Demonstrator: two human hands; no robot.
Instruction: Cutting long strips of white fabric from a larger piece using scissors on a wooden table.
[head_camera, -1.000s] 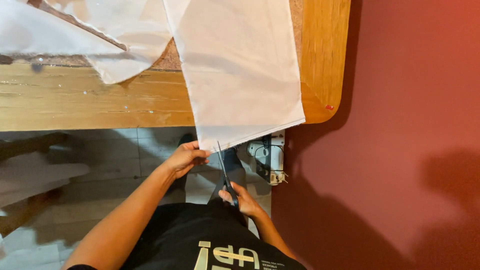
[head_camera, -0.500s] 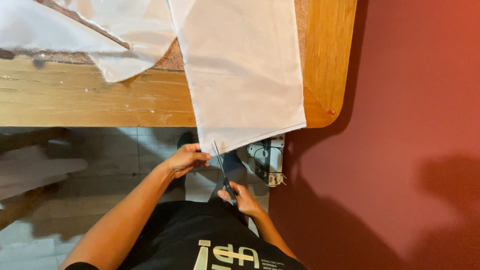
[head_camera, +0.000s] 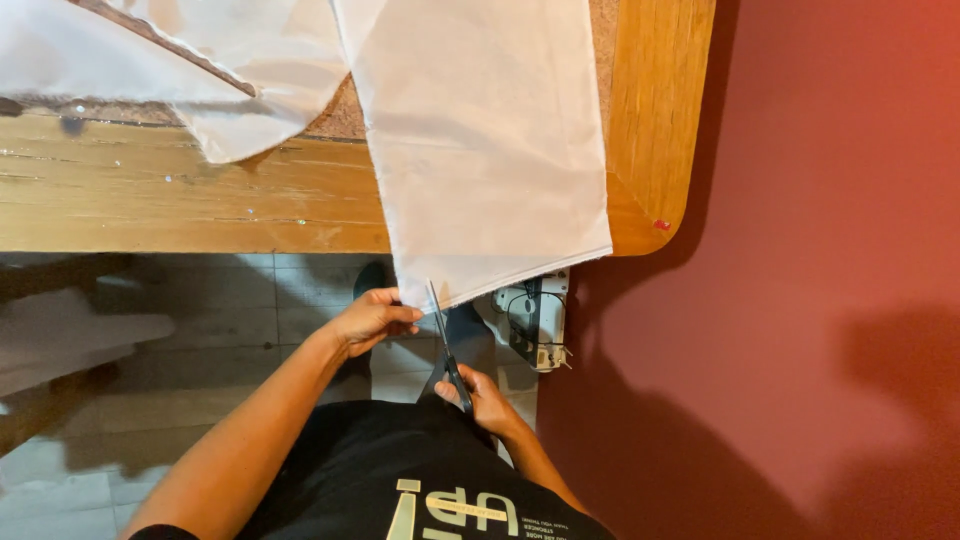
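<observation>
A long white sheet of thin fabric (head_camera: 480, 150) is hanging off the near edge of a worn wooden table (head_camera: 180, 200), its lower hem sitting just above the hands. The left hand (head_camera: 375, 318) is pinching the hem's corner, at nine o'clock from the blades, fingers closed on the cloth. The right hand (head_camera: 478, 395) is gripping the handles of dark metal scissors (head_camera: 445, 345), whose blades are pointing toward twelve o'clock and meeting the hem. A white sewing machine (head_camera: 535, 315) is sitting on the floor at three o'clock, beside a dark red wall (head_camera: 800, 250). More white cloth (head_camera: 240, 70) is lying at eleven o'clock.
</observation>
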